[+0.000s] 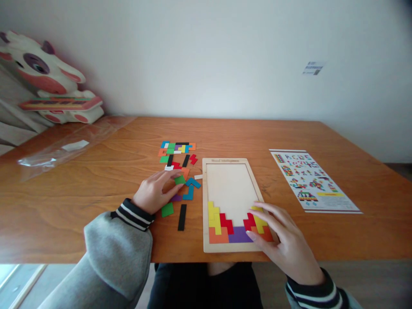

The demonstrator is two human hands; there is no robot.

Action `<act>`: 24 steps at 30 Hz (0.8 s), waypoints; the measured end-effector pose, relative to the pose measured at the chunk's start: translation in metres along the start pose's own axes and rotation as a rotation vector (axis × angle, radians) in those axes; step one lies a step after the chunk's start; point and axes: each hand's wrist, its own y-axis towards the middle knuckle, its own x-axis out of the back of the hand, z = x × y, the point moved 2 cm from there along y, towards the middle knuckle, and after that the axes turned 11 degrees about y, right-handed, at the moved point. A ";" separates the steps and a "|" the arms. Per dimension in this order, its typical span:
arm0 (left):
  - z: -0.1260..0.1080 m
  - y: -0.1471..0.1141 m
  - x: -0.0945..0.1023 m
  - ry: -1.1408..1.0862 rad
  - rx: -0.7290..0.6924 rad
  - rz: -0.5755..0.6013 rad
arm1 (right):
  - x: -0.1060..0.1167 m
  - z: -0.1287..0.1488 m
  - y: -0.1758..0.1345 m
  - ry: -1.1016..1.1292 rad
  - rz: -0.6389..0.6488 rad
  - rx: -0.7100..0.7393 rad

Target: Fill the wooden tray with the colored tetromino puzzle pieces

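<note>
Green piece [180, 180] lies left of the wooden tray [205, 214]

The left hand [152, 192] is nearer, thumb and fingertips about the piece on the tabletop [112, 180]; whether they pinch it, I cannot tell. The right hand [286, 236] is spread over the wooden tray's near right corner. The tray's long axis runs near to far, its bare upper part directly right of the piece.

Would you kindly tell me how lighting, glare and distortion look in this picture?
Head view: soft light on the wall, darker at the top right corner; head view: glare on the clear plastic; head view: the toy cow looks stretched, perhaps by a wide lens; head view: small text on the printed sheet unreadable.
</note>
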 end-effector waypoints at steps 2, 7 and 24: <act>-0.006 0.001 0.001 -0.028 -0.066 -0.030 | 0.000 0.000 0.000 0.008 -0.002 -0.005; -0.035 0.004 0.003 -0.117 -0.238 -0.105 | 0.001 0.002 0.003 0.021 -0.023 -0.008; -0.134 0.004 -0.005 -0.376 -0.461 -0.184 | -0.010 0.040 0.028 0.490 -0.130 -0.287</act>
